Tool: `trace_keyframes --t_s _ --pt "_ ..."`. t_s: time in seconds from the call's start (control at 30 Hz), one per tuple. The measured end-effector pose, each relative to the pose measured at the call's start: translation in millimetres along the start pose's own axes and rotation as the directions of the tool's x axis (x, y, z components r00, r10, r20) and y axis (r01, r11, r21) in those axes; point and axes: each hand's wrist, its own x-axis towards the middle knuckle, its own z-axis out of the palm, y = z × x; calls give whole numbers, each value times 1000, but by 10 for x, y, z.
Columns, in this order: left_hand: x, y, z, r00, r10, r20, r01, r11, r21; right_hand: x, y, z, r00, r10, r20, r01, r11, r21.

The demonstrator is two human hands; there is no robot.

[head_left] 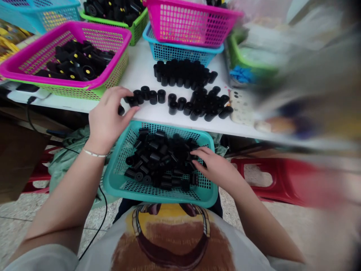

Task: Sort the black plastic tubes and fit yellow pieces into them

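My left hand (108,113) is at the front edge of the white table, with thumb and forefinger curled around a short black cylinder (132,100) at the end of a loose row. Another black piece shows under the palm. Inside the teal basket (113,184) on my lap lie many small black cylinders (154,157), tumbled in all directions. My right hand (216,165) reaches over the basket's right side, its fingertips closed about a dark piece among them. Upright black cylinders (180,71) stand in a dense block on the table, and a looser cluster (208,103) stands nearer.
A pink basket (121,35) of black parts sits at the left of the white table (135,64). Behind are a green basket (138,28) and a pink one (194,22) stacked on blue. A speckled phone case (241,107) lies right; a blurred person is beyond. Red stools (270,169) stand below.
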Motion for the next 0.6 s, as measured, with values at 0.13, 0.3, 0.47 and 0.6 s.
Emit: trace_keyframes --t_s 0.13,0.3,0.47,0.6 --pt "-224 388 -14 877 380 294 -370 925 -88 82 -136 185 997 -54 55 53 998 26" --pt "-540 269 88 761 400 511 -407 908 -104 -1 -148 468 927 -94 364 86 996 38" --pt "-954 -123 30 953 19 303 29 987 -155 -119 29 450 919 -3 394 26 998 -54" --pt "-1144 -112 -28 946 65 317 -18 989 -149 -169 164 311 913 -36 405 53 998 -29"
